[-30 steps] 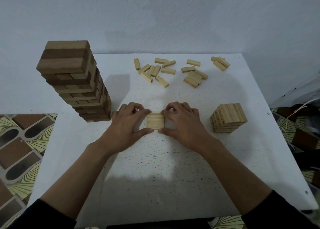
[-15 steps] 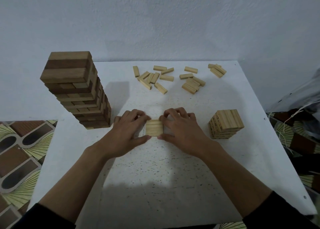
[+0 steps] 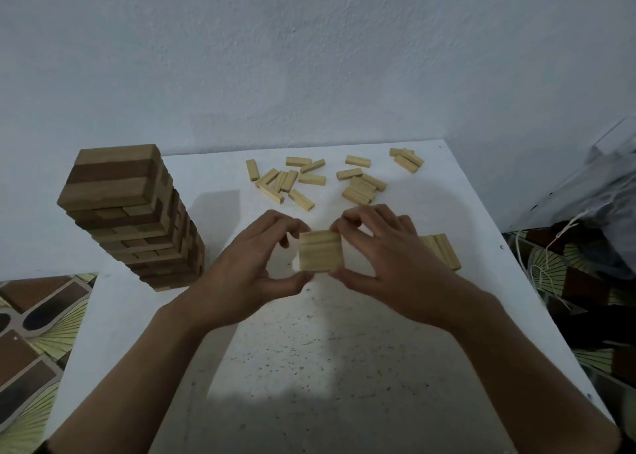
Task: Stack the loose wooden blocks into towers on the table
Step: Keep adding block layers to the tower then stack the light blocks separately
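Wooden blocks (image 3: 320, 255) between two curled hands (image 3: 241, 269) (image 3: 395, 264)

pale blocks (image 3: 319, 256), brown-striped tower (image 3: 134, 216), speckled white table (image 3: 309, 350)

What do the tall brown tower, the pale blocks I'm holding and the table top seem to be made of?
Tall two-tone brown block tower: wood, matte, grain streaks showing. Pale square bundle of small blocks: light bare-looking wood, fine parallel grain lines. White speckled table top: smooth, unclear, perhaps laminate or painted board.
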### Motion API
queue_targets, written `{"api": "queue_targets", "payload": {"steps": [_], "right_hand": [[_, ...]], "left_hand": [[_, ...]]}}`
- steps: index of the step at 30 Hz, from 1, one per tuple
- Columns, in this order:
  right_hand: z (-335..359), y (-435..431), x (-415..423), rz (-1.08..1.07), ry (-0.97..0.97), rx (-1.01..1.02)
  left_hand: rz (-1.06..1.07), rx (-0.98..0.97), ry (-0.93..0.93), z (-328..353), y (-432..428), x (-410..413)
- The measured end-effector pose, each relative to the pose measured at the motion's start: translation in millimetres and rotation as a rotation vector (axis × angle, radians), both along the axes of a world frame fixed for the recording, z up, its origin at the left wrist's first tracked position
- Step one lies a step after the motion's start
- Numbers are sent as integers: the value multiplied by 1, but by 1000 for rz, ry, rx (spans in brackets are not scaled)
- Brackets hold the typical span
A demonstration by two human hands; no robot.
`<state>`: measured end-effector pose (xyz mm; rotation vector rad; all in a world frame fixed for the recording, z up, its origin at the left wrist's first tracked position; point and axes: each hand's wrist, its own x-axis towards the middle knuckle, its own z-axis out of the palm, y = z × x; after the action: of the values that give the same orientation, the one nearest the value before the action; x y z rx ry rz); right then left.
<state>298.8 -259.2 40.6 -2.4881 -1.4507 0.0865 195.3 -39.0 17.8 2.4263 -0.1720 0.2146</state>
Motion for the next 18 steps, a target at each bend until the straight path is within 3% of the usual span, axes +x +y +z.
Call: {"api": "queue_targets", "payload": {"steps": [6,18], "right_hand": [[16,-50,34,-77,193,75],[9,-133,82,-167,489,36]], "left_hand": [[-16,106,-124,15,-41,38],[59,132,-56,-3,-132,84]]}}
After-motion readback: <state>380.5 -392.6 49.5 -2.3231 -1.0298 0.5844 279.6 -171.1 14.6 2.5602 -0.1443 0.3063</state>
